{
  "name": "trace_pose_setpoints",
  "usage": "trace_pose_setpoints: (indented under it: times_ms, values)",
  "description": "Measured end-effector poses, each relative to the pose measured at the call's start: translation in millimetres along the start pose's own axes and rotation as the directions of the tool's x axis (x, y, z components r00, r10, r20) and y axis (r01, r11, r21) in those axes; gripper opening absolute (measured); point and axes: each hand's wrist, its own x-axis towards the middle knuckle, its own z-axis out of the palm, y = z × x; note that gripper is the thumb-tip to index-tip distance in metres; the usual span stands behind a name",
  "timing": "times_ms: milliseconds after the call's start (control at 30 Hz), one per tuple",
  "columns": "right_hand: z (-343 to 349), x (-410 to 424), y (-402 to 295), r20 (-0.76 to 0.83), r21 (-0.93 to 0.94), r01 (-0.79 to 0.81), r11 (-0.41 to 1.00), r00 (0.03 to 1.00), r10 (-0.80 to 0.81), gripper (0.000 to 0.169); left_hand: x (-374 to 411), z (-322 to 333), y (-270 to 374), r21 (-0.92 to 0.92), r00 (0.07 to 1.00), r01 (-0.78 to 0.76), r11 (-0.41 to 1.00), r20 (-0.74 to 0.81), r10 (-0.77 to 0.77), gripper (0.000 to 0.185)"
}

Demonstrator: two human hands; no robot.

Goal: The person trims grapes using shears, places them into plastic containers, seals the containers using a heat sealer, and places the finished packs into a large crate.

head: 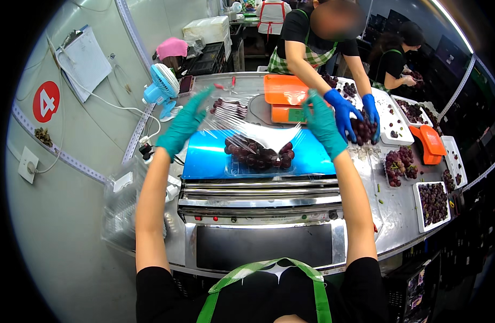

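Note:
A clear plastic tray of dark grapes (259, 155) sits on the blue plate (203, 155) of a film-wrapping machine (259, 198). Stretch film (267, 135) spreads over the grapes in shiny, wrinkled strands. To its left is my left hand (185, 125) in a teal glove, its fingers blurred and pointing away from me. My right hand (322, 123), gloved the same, is raised at the film's right side with bent fingers. Whether either hand grips the film is unclear. Behind the plate lies another film-covered pack of grapes (229, 109).
Across the table, a co-worker's blue-gloved hands (352, 117) handle grapes (364, 129) beside an orange scale (288, 97). White trays (433, 206) and a second orange scale (429, 143) stand right. A small fan (162, 84) and stacked clear trays (122, 210) are left.

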Motion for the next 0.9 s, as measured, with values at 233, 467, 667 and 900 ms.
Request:
trace_pose_setpoints:
  times_ms: [233, 467, 667, 900]
  values:
    - [16.1, -96.4, -5.1, 0.494, -0.17, -0.095, 0.981, 0.853, 0.169, 0.02, -75.5, 68.8, -78.0, 0.121, 0.966, -0.011, 0.993, 0.259, -0.021, 0.023]
    - [16.2, -108.0, -34.2, 0.33, -0.082, -0.523, 0.848, 0.789, 0.518, 0.018, -77.5, 89.1, -51.8, -0.108, 0.81, 0.578, 0.809, 0.195, -0.552, 0.02]
    - [12.2, -77.4, -1.8, 0.783, -0.141, -0.527, 0.838, 0.459, 0.419, 0.042, -65.9, 80.9, -68.2, -0.478, 0.65, 0.756, 0.447, 0.472, -0.595, 0.019]
    - [20.3, -71.2, 1.7, 0.79, -0.008, -0.654, 0.756, 0.459, 0.406, 0.051, -62.2, 71.3, -35.2, -0.62, 0.529, 0.781, 0.073, 0.596, -0.604, 0.02]
